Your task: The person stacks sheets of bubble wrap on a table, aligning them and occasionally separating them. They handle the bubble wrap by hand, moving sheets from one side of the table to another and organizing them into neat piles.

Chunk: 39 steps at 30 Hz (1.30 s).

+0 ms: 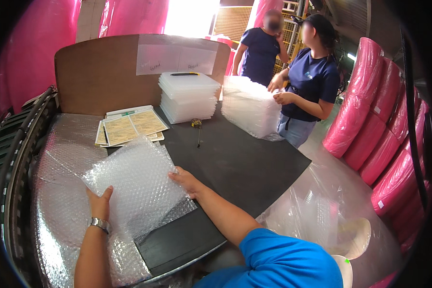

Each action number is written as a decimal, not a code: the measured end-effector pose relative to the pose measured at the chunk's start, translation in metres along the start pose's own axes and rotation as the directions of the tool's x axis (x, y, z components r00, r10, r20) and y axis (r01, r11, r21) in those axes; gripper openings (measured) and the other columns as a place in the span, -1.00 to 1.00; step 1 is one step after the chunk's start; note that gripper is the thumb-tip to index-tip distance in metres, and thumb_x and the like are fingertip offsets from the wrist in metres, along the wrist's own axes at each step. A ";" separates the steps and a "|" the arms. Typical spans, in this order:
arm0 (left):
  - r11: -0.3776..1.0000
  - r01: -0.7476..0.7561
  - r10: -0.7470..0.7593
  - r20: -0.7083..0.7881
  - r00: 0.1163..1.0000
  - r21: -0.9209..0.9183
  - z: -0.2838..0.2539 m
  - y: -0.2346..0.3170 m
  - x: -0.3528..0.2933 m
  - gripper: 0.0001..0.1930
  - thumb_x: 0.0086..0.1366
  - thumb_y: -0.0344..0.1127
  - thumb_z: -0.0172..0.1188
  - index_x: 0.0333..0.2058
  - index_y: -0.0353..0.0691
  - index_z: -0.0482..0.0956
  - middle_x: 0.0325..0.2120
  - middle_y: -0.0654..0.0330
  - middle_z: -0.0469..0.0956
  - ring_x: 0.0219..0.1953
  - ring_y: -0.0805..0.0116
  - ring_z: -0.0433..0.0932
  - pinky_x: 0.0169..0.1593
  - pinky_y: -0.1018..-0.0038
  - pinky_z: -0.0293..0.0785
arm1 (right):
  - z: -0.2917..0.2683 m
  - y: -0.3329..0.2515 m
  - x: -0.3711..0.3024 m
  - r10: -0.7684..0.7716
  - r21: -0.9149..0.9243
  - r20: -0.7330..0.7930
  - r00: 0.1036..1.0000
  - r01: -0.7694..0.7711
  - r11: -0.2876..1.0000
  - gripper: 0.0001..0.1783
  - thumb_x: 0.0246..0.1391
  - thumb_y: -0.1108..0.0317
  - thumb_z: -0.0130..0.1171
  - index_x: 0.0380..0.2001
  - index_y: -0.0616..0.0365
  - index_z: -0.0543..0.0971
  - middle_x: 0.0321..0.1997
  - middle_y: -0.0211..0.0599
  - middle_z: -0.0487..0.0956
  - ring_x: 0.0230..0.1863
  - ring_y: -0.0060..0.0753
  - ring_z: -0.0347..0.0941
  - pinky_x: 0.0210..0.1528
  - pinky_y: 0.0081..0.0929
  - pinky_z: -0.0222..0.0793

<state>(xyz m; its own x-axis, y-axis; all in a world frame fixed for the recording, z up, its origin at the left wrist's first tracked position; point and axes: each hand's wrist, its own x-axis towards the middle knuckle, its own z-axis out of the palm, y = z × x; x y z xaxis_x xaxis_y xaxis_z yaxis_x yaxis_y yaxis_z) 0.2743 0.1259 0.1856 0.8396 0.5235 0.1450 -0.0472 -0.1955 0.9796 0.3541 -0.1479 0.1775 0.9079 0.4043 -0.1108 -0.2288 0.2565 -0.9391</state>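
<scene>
A clear bubble wrap sheet [137, 180] lies tilted between my two hands, over the left part of the dark table [245, 168]. My left hand [99, 204], a metal watch on its wrist, grips the sheet's left edge with the thumb on top and the fingers mostly hidden. At the right edge, my right hand [187, 182] pinches the sheet, its thumb also on top. More bubble wrap [62, 201] covers the table's left side and shows beneath. Whether I hold one layer or several, I cannot tell.
Ahead stand a stack of bubble wrap sheets [188, 101] topped by a utility knife [185, 74], and a wrapped stack [249, 108] that a co-worker [312, 77] touches. Another person [261, 53] stands behind. Papers [134, 126], a tape measure [196, 123], a roller conveyor [21, 149] and pink rolls [365, 96] surround me.
</scene>
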 end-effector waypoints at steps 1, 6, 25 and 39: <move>0.951 -0.139 0.189 -0.163 0.968 0.275 0.003 -0.007 0.002 -0.20 -0.01 -0.28 0.20 0.16 -0.25 -0.07 0.13 -0.03 0.04 0.16 0.02 0.05 0.17 0.22 -0.03 | -0.001 0.002 0.005 0.016 -0.005 -0.001 1.000 -0.016 1.000 -0.32 -0.02 0.24 0.12 0.08 0.26 0.06 -0.05 -0.08 0.32 -0.10 -0.22 0.35 -0.12 -0.23 0.36; 0.549 -0.536 0.701 -0.003 0.714 0.641 0.007 0.043 -0.028 -0.30 -0.01 -0.28 0.14 0.12 -0.24 0.05 0.10 -0.11 0.04 0.14 -0.07 0.03 0.15 0.13 -0.04 | -0.011 0.013 0.018 0.052 0.059 -0.119 0.991 -0.046 0.997 -0.39 0.03 0.28 0.07 0.07 0.26 0.08 -0.11 -0.12 0.36 -0.17 -0.28 0.39 -0.20 -0.26 0.41; 0.664 -0.706 0.645 0.289 0.708 0.246 0.005 0.042 -0.033 -0.85 0.07 -0.48 0.01 -0.33 -0.31 0.42 -0.47 0.17 0.36 -0.57 0.46 0.28 -0.51 0.57 0.21 | -0.007 0.007 0.019 0.074 0.204 0.093 0.993 -0.092 0.975 -0.44 0.08 0.45 -0.10 0.14 0.24 0.01 -0.05 -0.10 0.32 -0.08 -0.32 0.35 -0.05 -0.40 0.33; 0.659 -0.722 0.667 0.279 0.691 0.212 0.007 0.046 -0.035 -0.90 0.07 -0.48 0.00 -0.39 -0.32 0.41 -0.50 0.19 0.35 -0.62 0.50 0.24 -0.56 0.60 0.17 | -0.010 0.008 0.021 0.086 0.202 0.083 0.993 -0.101 0.974 -0.45 0.08 0.45 -0.11 0.14 0.23 0.02 -0.03 -0.09 0.32 -0.07 -0.31 0.35 -0.05 -0.39 0.34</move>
<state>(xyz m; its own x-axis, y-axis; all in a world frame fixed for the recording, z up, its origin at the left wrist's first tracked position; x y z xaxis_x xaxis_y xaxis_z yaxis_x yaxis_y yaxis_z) 0.2461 0.0927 0.2244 0.6994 -0.0003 0.7147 -0.5224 -0.6827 0.5109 0.3746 -0.1459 0.1641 0.8525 0.4966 -0.1632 -0.3856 0.3866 -0.8378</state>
